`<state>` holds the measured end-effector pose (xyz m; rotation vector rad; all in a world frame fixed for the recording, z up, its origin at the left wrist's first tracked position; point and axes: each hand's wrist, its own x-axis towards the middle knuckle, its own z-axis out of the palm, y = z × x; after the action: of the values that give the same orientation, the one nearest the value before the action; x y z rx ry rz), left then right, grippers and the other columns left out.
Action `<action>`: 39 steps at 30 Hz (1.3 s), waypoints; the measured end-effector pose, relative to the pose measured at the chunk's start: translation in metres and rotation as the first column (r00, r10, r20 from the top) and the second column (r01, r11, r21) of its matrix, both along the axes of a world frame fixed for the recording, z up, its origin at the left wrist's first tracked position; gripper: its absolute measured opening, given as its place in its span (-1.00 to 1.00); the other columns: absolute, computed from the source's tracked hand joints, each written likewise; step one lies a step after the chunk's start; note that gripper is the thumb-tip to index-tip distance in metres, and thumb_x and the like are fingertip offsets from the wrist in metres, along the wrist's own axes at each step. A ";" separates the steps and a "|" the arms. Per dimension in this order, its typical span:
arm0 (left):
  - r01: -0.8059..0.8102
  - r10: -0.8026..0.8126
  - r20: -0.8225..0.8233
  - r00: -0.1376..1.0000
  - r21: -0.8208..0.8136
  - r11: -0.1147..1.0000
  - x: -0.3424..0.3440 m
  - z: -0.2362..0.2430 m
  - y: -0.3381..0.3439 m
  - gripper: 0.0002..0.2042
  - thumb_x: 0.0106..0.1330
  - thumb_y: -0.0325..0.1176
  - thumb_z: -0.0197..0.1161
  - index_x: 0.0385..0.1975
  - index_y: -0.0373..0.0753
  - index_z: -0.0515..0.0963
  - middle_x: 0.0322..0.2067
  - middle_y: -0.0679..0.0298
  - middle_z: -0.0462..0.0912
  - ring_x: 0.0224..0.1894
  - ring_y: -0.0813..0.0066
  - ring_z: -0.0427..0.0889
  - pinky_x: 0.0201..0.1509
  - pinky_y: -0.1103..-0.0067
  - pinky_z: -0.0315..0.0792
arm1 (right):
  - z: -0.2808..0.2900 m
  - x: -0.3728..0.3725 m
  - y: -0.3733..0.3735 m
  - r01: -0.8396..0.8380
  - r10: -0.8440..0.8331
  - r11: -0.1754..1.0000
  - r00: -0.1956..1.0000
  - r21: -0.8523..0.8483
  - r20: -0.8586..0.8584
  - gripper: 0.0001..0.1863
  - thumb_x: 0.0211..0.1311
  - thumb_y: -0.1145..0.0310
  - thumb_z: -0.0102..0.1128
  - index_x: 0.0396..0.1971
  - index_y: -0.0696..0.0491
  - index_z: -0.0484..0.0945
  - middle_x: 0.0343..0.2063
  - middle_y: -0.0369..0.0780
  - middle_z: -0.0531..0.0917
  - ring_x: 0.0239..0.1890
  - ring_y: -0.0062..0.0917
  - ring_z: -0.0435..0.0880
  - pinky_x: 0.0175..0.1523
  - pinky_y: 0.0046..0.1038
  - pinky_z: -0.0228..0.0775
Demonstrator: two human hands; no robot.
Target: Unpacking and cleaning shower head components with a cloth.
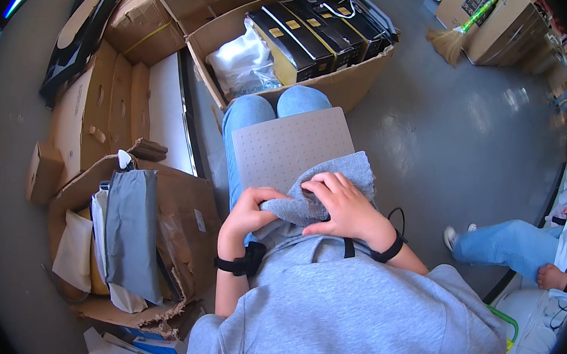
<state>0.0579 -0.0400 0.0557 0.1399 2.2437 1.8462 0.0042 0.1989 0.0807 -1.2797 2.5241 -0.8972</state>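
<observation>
Across my lap lies a flat light-grey panel (287, 146) with rows of small dots. A grey cloth (358, 170) is bunched over its near edge, against my body. My left hand (252, 215) is closed on the left part of the cloth, its fingers partly hidden in the folds. On the right part of the cloth rests my right hand (344, 205), fingers bent into it and thumb spread toward my body. Something small and dark shows beneath its fingertips; I cannot make out what it is. Both wrists wear black bands.
Beyond my knees stands an open carton (369, 70) of black boxes and white plastic. At left is a torn carton (189, 220) holding grey and white bags, with brown boxes (89, 107) behind. A broom (449, 41) leans by cartons at far right. Another person (509, 247) sits at right.
</observation>
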 end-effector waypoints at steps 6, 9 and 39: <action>0.169 -0.169 -0.031 0.985 -0.027 0.985 0.009 0.022 0.004 -0.51 -0.11 -0.58 0.11 -0.07 -0.23 0.64 -0.27 0.09 0.67 -0.22 0.29 0.61 -0.06 0.53 0.44 | -0.009 -0.004 -0.009 0.072 -0.085 0.994 0.979 -0.079 -0.183 -0.43 -0.16 0.14 0.44 -0.16 0.10 0.42 0.05 -0.12 0.41 0.14 -0.21 0.37 0.25 -0.17 0.20; 0.108 -0.109 -0.014 0.994 -0.065 0.992 0.011 0.025 0.006 -0.48 -0.11 -0.61 0.09 -0.03 -0.21 0.61 -0.22 0.06 0.64 -0.16 0.24 0.59 0.00 0.49 0.43 | -0.009 -0.012 -0.001 -0.039 0.004 0.989 0.970 -0.140 -0.242 -0.63 -0.23 0.36 0.31 -0.33 0.09 0.44 -0.13 -0.14 0.55 -0.01 -0.21 0.51 0.23 -0.15 0.24; 0.027 -0.185 -0.380 0.906 -0.385 0.923 -0.049 0.058 0.049 -0.44 0.11 -0.27 0.39 0.10 -0.33 0.41 0.16 -0.06 0.43 0.22 0.01 0.39 0.33 0.36 0.24 | 0.042 -0.033 0.089 0.508 -0.485 0.710 0.855 -0.487 0.184 -0.82 -0.09 0.56 0.09 -0.40 0.17 0.40 -0.34 -0.24 0.48 -0.31 -0.58 0.44 -0.20 -0.58 0.30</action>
<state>0.0086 0.0085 0.1136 0.6251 2.7564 1.3955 -0.0289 0.2881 0.1223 -0.6253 2.7371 -1.8087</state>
